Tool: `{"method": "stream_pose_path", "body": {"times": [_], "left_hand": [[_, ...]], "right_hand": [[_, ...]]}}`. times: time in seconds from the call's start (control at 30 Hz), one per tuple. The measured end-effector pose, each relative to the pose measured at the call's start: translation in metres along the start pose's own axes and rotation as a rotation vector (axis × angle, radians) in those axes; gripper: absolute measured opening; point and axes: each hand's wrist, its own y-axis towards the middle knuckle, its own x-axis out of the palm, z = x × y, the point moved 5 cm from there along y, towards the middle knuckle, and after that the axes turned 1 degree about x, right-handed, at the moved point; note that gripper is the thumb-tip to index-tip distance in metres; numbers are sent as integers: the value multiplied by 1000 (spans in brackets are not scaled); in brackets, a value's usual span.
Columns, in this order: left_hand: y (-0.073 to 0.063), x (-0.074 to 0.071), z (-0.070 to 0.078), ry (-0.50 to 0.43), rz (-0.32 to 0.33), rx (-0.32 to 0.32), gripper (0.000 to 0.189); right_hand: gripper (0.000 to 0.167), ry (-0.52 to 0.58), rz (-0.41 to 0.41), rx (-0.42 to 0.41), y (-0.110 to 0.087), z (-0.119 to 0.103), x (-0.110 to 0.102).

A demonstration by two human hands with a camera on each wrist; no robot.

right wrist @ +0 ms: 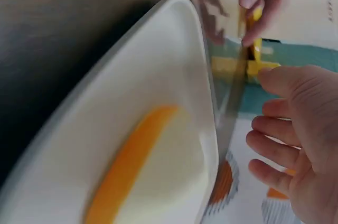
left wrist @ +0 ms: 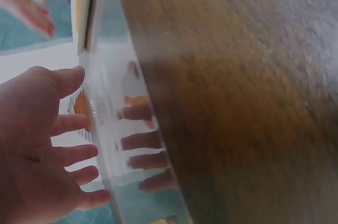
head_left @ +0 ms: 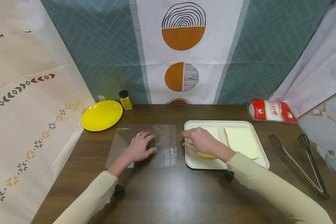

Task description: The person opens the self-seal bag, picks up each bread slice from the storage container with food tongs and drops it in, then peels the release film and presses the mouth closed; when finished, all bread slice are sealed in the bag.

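A clear plastic bag [head_left: 162, 146] lies flat on the dark wooden table. My left hand [head_left: 141, 146] rests on it with the fingers spread; the left wrist view shows those fingers [left wrist: 74, 152] straight against the bag [left wrist: 113, 129]. To its right stands a white tray [head_left: 191, 160] with two slices of bread. My right hand [head_left: 197, 140] hovers over the left slice [head_left: 205, 155], fingers relaxed and holding nothing, near the tray's left rim. The right slice [head_left: 240, 141] lies uncovered. In the right wrist view the open right hand [right wrist: 296, 145] is beside the tray [right wrist: 132, 86] and the crusted slice [right wrist: 158, 182].
A yellow plate [head_left: 101, 115] and a small yellow jar [head_left: 125, 100] stand at the back left. A red and white packet [head_left: 271, 110] lies at the back right. Metal tongs [head_left: 299, 161] lie right of the tray. Patterned cloths hang behind and at both sides.
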Motion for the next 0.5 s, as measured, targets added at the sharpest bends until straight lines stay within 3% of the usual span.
{"method": "stream_pose_path", "body": {"times": [0.2, 0.33, 0.5], "left_hand": [[6, 10, -4, 22, -2, -10, 63], [9, 17, -4, 29, -51, 3, 69], [8, 19, -8, 24, -91, -14, 72]], "right_hand": [[28, -126, -149, 32, 39, -8, 36], [39, -128, -242, 55, 45, -11, 51], [50, -82, -273, 70, 50, -16, 55]]}}
